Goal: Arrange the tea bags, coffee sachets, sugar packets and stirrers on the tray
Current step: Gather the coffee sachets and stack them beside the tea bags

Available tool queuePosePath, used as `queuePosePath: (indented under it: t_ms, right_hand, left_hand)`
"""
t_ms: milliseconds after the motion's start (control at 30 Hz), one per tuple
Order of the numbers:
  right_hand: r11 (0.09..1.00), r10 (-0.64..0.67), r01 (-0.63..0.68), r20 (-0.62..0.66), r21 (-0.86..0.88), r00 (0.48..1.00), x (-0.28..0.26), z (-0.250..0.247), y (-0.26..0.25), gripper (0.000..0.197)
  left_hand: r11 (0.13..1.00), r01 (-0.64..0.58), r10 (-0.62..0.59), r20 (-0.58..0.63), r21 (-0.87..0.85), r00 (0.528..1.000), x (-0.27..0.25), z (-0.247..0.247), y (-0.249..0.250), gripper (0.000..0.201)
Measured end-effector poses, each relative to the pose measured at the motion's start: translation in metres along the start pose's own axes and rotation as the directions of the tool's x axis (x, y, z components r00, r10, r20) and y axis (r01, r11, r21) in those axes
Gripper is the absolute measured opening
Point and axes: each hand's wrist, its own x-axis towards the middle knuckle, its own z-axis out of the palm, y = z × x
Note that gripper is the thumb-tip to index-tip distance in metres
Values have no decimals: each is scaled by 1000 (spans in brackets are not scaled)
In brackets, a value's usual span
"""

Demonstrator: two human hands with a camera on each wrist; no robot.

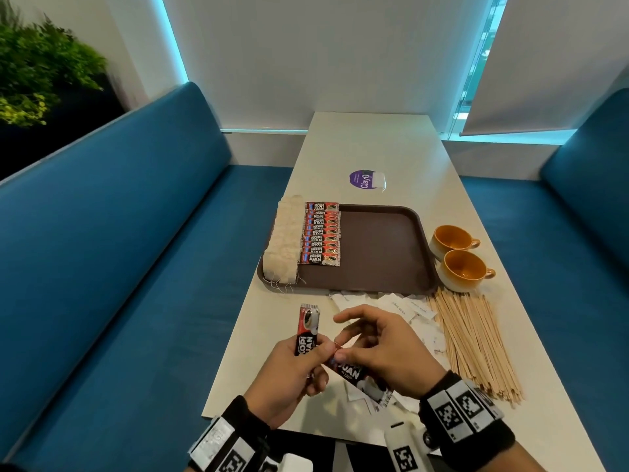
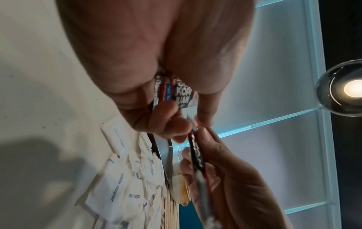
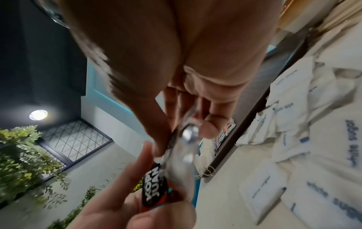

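2 sachets point(image 1: 308, 330) prob. joined, midair

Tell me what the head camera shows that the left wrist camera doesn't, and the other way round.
Only the head view shows the brown tray with its rows of tea bags and coffee sachets, and both orange cups. Only the left wrist view makes the "white sugar" print on the sugar packets readable, and shows a ceiling lamp. Both show the left hand and right hand each gripping a Kopi Juan sachet, plus the stirrers.
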Motion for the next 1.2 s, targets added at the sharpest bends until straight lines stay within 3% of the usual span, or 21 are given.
queuePosePath:
  t_ms: [67,233,400,600,700,800,1000,1133,1200]
  right_hand:
    - [999,-7,4,-43,-53,999,-1,-1,1,44]
    - [999,35,-40,-171,-29,985,3,-5,13,16]
    - [996,81,-68,-241,58,967,18,-4,22,10]
    - [985,127,-77,-335,157,934,65,-17,20,16]
    - [948,152,-26,-383,316,911,97,-26,13,23]
    - [938,194,-33,-446,344,874,137,-35,22,26]
    - [964,246,-178,-397,199,884,197,-28,39,16]
    - [965,223,-260,-408,-36,885,212,-25,41,26]
    - [955,231,-285,-400,-79,887,216,-25,40,27]
  left_hand:
    - [998,-31,30,-10,-47,999,1,-1,-1,8]
    - [960,-124,69,-220,-251,973,11,-8,-1,3]
    - [958,-64,15,-173,-281,985,16,-19,-2,6]
    - [948,-24,-53,-231,-318,972,26,-45,-5,41]
    - [962,-4,-65,-243,-274,968,29,-61,-6,37]
    - [980,16,-65,-246,-196,967,34,-77,-5,29]
    - [999,-37,40,-376,16,926,51,-108,8,27]
    - [970,-20,117,-399,241,909,65,-121,26,20]
    - [962,-37,144,-387,270,911,73,-119,37,16]
